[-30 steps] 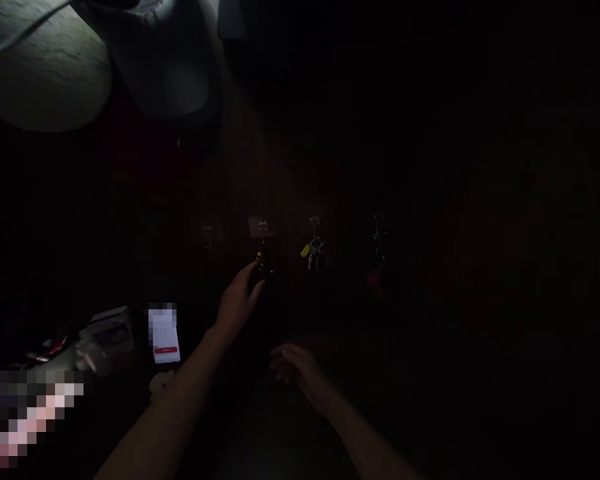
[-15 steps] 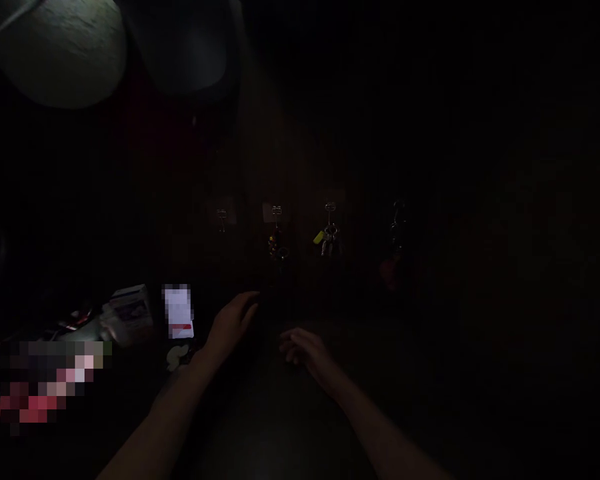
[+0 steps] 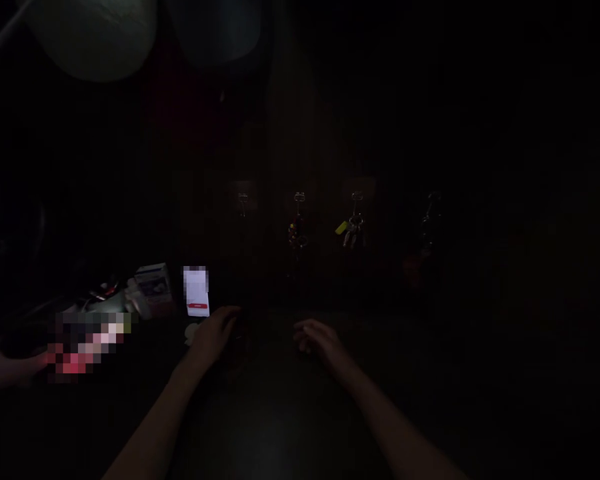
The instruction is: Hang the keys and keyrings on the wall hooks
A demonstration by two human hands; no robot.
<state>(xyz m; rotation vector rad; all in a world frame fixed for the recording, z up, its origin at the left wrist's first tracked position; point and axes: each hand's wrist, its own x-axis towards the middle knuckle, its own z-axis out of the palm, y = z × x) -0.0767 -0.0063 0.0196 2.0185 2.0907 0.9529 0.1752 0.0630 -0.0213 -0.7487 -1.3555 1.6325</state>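
Observation:
The scene is very dark. My left hand (image 3: 214, 335) is over the surface just right of a lit phone (image 3: 197, 292), its fingers stretched forward and holding nothing I can see. A pale rounded object (image 3: 192, 333) is partly behind that hand. To the right, my right hand (image 3: 321, 339) hovers with loosely bent fingers, apart from each other and with nothing visible in them. Beyond both hands, a bunch of keys (image 3: 353, 230) with a yellow tag and a dark key ring with colored bits (image 3: 296, 233) hang from metal hooks.
At far left another person's hand (image 3: 10, 363) holds a blurred-out lit device (image 3: 87, 347). A small box (image 3: 153, 283) stands near the phone. Farther right hangs a reddish item (image 3: 414, 267). Two caps or similar rounded shapes, one pale (image 3: 100, 40), are at upper left.
The view has shifted, so the hooks and phone appear farther right and higher. My left hand has drawn back and left, closer to the phone. The other person's hand shows more.

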